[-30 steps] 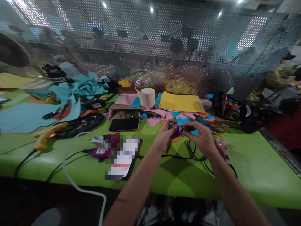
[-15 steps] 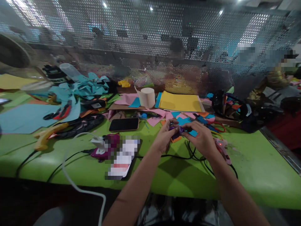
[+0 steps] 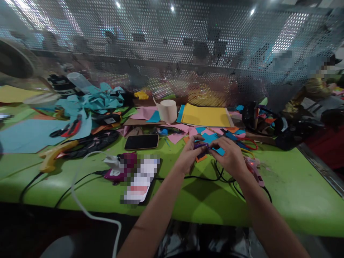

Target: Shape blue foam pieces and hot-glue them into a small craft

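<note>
My left hand (image 3: 189,156) and my right hand (image 3: 229,156) meet above the green table (image 3: 290,186), fingers pinched together on a small purple paper piece (image 3: 201,146). The piece is folded or crumpled; most of it is hidden by my fingertips. Under my hands lie an orange scrap (image 3: 200,158), a blue scrap (image 3: 220,151) and black cables (image 3: 215,177). A pink glue gun (image 3: 254,171) lies just right of my right wrist.
A black phone (image 3: 142,142) lies left of my hands. Behind are a paper roll (image 3: 168,110), yellow sheets (image 3: 205,116) and coloured scraps. A yellow glue gun (image 3: 55,154) and scissors (image 3: 67,129) sit at the left. A perforated metal screen (image 3: 172,53) closes the back.
Both hands stay pinched on the purple piece. My fingers have shifted slightly on it, and the hands have drifted a little up and closer together.
</note>
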Motion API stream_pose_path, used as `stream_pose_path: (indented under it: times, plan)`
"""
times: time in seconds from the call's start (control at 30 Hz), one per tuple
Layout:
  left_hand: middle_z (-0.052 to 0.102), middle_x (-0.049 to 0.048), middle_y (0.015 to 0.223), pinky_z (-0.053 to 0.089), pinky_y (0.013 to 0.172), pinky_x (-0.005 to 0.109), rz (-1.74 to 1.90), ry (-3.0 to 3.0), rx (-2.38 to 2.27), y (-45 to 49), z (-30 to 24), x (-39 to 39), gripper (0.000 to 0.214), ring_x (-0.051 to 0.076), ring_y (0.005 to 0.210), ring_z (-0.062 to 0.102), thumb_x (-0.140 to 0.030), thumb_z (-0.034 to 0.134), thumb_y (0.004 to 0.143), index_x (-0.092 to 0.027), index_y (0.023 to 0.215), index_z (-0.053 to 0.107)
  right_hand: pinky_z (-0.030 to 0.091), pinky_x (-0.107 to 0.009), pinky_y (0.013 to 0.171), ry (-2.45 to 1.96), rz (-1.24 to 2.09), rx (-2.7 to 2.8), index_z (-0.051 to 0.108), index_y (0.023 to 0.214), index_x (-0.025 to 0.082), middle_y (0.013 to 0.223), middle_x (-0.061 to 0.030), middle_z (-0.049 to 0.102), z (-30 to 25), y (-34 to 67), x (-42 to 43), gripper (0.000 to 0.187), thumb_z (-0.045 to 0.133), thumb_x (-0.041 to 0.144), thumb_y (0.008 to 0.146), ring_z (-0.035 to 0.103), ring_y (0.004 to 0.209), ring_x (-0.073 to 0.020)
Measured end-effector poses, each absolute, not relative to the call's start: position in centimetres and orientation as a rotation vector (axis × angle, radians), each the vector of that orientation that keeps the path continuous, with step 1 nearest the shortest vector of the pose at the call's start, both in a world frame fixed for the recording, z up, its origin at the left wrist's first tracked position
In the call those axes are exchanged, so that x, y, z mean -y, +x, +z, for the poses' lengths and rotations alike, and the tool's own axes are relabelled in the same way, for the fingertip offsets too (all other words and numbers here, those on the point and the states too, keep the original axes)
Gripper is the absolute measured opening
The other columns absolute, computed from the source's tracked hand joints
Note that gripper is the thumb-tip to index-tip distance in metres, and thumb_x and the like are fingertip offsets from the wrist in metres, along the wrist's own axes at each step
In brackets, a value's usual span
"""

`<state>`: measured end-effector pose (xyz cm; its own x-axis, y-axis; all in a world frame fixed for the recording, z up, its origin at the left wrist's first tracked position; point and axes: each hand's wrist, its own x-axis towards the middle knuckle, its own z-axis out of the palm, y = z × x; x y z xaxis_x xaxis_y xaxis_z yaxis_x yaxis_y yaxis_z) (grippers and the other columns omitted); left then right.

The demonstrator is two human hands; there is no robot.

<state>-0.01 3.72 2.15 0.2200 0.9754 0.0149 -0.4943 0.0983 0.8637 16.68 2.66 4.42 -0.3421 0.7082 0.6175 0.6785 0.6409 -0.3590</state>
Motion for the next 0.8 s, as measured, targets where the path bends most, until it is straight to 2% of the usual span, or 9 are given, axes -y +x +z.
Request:
stream_pose_path:
  times: [0.13, 0.47, 0.63, 0.8]
  plan:
    - [0.064, 0.0003, 0.087, 0.049, 0.075, 0.024, 1.247, 0.855, -0.706, -0.03, 2.12, -3.87, 0.041, 0.011, 0.078, 0.061, -0.021, 0.081, 0.066, -0.019, 0.097, 0.054, 0.047, -0.032, 0.072, -1.071, 0.041, 2.087, 0.062, 0.086, 0.021, 0.085, -0.0052, 0.067, 4.49, 16.55, -2.63, 0.003, 0.063, 0.019, 0.087, 0.062, 0.082, -0.0217]
    - [0.064, -0.0002, 0.084, 0.048, 0.072, 0.024, 1.231, 0.854, -0.719, -0.17, 2.15, -3.81, 0.043, 0.011, 0.074, 0.062, -0.023, 0.082, 0.066, -0.019, 0.1, 0.054, 0.049, -0.034, 0.079, -1.02, -0.036, 2.085, 0.066, 0.099, 0.022, 0.092, -0.0057, 0.071, 4.09, 16.72, -2.82, 0.009, 0.064, 0.024, 0.09, 0.065, 0.088, -0.023]
    - [0.064, 0.0004, 0.086, 0.05, 0.075, 0.025, 1.234, 0.882, -0.711, -0.13, 1.72, -3.98, 0.042, 0.011, 0.078, 0.062, -0.023, 0.081, 0.067, -0.019, 0.099, 0.055, 0.048, -0.036, 0.077, -1.049, -0.192, 2.115, 0.067, 0.094, 0.02, 0.088, -0.0063, 0.072, 4.04, 16.63, -2.74, 0.006, 0.063, 0.022, 0.089, 0.065, 0.084, -0.0238]
    - [0.063, 0.0015, 0.091, 0.049, 0.079, 0.025, 1.25, 0.893, -0.724, -0.04, 1.6, -4.09, 0.04, 0.011, 0.081, 0.061, -0.021, 0.081, 0.067, -0.018, 0.098, 0.056, 0.049, -0.033, 0.073, -1.045, -0.099, 2.064, 0.065, 0.087, 0.02, 0.083, -0.0051, 0.07, 4.27, 16.51, -2.66, 0.006, 0.06, 0.018, 0.087, 0.065, 0.079, -0.0218]
